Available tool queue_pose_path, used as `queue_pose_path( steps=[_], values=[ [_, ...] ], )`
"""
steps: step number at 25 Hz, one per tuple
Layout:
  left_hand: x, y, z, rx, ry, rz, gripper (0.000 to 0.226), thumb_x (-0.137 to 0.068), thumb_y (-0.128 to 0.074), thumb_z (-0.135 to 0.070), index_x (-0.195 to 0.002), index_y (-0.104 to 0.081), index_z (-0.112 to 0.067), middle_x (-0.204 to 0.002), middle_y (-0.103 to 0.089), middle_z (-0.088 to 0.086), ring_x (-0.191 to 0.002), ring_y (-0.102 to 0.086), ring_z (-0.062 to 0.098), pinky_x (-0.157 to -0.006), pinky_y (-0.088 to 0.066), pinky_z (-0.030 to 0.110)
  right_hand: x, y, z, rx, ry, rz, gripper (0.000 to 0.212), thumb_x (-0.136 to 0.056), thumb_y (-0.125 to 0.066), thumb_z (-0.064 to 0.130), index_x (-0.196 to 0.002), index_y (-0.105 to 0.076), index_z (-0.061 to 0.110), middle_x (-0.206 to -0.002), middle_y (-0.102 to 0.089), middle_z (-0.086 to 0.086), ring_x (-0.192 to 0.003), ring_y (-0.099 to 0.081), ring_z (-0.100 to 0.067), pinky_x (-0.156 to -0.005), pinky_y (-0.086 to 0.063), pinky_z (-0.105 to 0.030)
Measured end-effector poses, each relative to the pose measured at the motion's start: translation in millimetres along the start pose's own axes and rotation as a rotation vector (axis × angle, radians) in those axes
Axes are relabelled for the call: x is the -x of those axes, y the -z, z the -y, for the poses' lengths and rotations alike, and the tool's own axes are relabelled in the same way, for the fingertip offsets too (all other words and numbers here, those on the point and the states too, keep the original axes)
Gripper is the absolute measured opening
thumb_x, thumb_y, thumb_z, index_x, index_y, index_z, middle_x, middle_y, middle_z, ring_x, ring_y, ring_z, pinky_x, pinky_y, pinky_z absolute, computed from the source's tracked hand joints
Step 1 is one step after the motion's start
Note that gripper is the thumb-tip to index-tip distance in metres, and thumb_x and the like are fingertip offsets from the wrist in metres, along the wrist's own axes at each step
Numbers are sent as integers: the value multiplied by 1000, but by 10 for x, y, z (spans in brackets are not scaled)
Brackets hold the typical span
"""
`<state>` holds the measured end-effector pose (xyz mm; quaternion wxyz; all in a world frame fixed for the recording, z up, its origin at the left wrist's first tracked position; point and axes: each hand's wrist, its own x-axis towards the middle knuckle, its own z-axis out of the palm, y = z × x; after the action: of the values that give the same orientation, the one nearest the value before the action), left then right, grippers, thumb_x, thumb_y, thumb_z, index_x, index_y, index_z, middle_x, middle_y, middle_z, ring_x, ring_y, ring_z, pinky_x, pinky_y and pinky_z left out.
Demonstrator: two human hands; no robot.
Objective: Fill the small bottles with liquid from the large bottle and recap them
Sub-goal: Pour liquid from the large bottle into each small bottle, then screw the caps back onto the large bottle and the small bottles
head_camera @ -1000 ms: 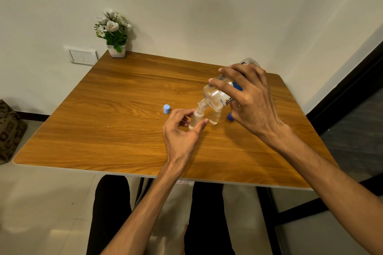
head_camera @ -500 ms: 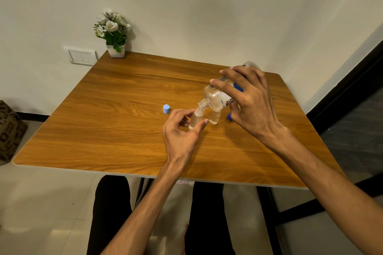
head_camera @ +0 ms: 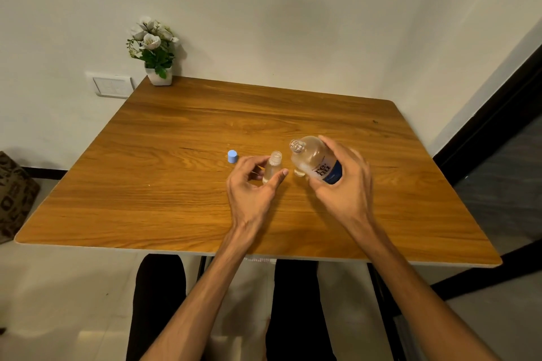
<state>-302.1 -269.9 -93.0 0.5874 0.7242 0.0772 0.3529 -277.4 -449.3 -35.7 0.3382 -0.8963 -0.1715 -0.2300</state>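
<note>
You've tipped the large bottle back upright in your right hand, so pouring has stopped; your left hand loosely steadies the uncapped small bottle, ready for the blue cap.

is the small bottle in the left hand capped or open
Open. The small bottle in the left hand shows a bare threaded neck, and a blue cap stands apart on the table.

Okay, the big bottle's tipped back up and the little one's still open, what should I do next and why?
Probably set the large bottle down, then fetch the blue cap. The small bottle in your left hand looks filled but uncapped, and your right hand is occupied.
</note>
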Motion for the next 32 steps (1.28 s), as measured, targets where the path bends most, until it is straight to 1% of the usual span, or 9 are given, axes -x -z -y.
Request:
queue_pose_path(
  steps=[2, 4, 6, 11, 15, 18, 24, 28, 32],
  values=[
    [-50, 7, 28, -31, 23, 9, 37, -72, -96, -24, -104, -76, -24, -96, -70, -10, -77, -61, 3, -69, -55, 22, 89, -60, -38, -143, -143, 16, 81, -68, -95, 24, -141, -60, 29, -133, -66, 13, -118, -60, -5, -97, -49, -26],
    [-103, 18, 59, -67, 50, 19, 40, -72, -96, -24, -105, -75, -28, -94, -68, -13, -78, -62, 5, -70, -57, 28, 158, -119, -81, -242, -236, 9, 82, -67, -97, 26, -140, -59, 28, -127, -63, 20, -106, -60, 13, -87, -50, -8],
    [-147, 20, 114, -110, 83, 25, 39, -72, -95, -26, -105, -76, -26, -93, -70, -10, -80, -65, 11, -71, -58, 32, 205, -179, -138, -310, -293, 0, 80, -67, -98, 25, -137, -60, 25, -123, -67, 19, -103, -59, 18, -78, -49, -2],
    [-192, 47, 242, -187, 145, 35, 38, -72, -95, -23, -105, -78, -18, -91, -73, -1, -80, -68, 21, -73, -60, 41, 207, -208, -306, -384, -370, -58, 77, -69, -97, 22, -135, -59, 23, -122, -68, 13, -104, -64, 5, -76, -52, -7],
    [-181, 59, 280, -220, 156, 51, 41, -71, -95, -24, -108, -77, -18, -93, -73, 2, -80, -68, 22, -74, -61, 43, 177, -139, -453, -414, -395, -103, 74, -69, -97, 20, -130, -56, 31, -116, -65, 23, -106, -64, 8, -77, -52, -6],
    [-167, 44, 256, -225, 194, 54, 48, -69, -96, -26, -112, -75, -18, -95, -74, 2, -84, -69, 24, -76, -62, 45, 198, -123, -539, -439, -405, -115, 74, -69, -97, 20, -132, -59, 22, -121, -70, 13, -108, -66, 4, -81, -54, -7],
    [17, 51, 116, -245, 197, -8, 68, -67, -97, -24, -127, -66, -16, -115, -65, 0, -100, -63, 18, -86, -55, 35, 247, -132, -626, -468, -386, -119, 79, -70, -97, 22, -138, -57, 18, -127, -71, 5, -112, -68, -6, -86, -57, -15],
    [312, -69, -132, -158, -25, -92, 32, -81, -84, -9, -106, -65, -13, -99, -62, -1, -88, -59, 17, -79, -53, 38, 267, -97, -707, -461, -386, -152, 81, -69, -97, 22, -139, -57, 16, -130, -70, 3, -114, -68, -11, -88, -58, -22],
    [233, -582, -465, -321, -385, 287, 12, -82, -72, -6, -93, -72, -11, -96, -67, 1, -93, -60, 15, -83, -45, 27, 270, 29, -844, -453, -402, -193, 78, -67, -98, 21, -135, -59, 17, -126, -71, 4, -111, -69, -10, -88, -60, -26]
  ],
)
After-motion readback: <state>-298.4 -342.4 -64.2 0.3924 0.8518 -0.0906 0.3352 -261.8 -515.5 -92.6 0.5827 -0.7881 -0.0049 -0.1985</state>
